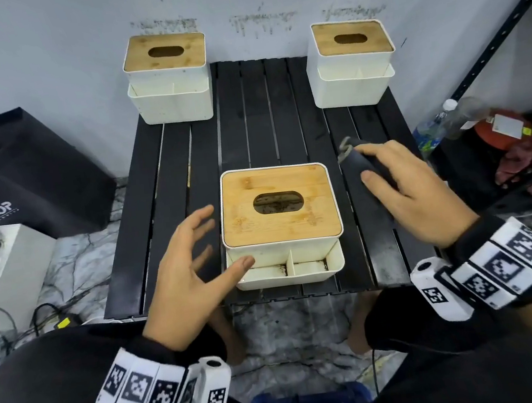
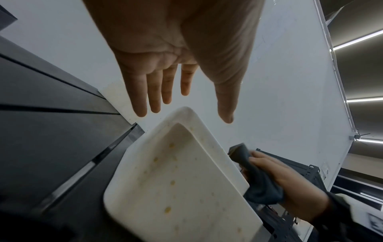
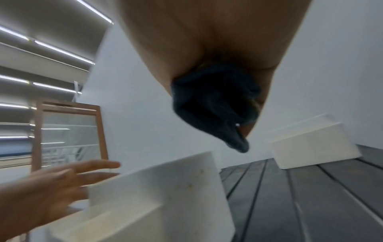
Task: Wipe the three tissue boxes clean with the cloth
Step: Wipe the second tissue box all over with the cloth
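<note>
On the black slatted bench (image 1: 182,165) stand three white tissue boxes with bamboo lids. The near tissue box (image 1: 279,206) sits at 6 o'clock on the bench, its long axis running from 9 to 3 o'clock, the oval slot in the lid lying along the same line and its divided front tray facing 6 o'clock, toward the person. The far left tissue box (image 1: 168,79) is at 11 o'clock and the far right tissue box (image 1: 353,63) at 1 o'clock, both upright against the wall with their trays also facing 6 o'clock.

The left hand (image 1: 187,272) hovers at the near box's 9 o'clock side, palm turned toward the box, fingers straight and spread, holding nothing; the thumb tip lies at the box's front left corner (whether it actually touches the plastic is hard to judge from the head view). The right hand (image 1: 409,192) is at the box's 3 o'clock side, back of the hand up, fingers curled around the dark grey cloth (image 1: 360,168), which is bunched and elongated, its long axis pointing toward 11 o'clock with a loose end sticking out past the fingertips. In the right wrist view the cloth (image 3: 215,104) hangs from the grip above the bench, apart from the box.
</note>
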